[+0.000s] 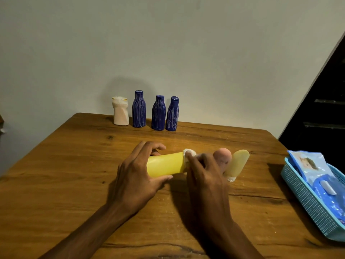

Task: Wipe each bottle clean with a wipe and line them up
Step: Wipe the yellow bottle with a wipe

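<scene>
My left hand grips a yellow bottle held on its side just above the wooden table. My right hand holds a crumpled white wipe against the bottle's right end. Just right of my right hand a pink bottle and a pale yellow tube with a white cap stand on the table. At the back edge a white bottle and three blue bottles stand in a row.
A light blue plastic basket at the right edge holds blue packs of wipes. A pale wall rises behind the table. A dark staircase fills the far right.
</scene>
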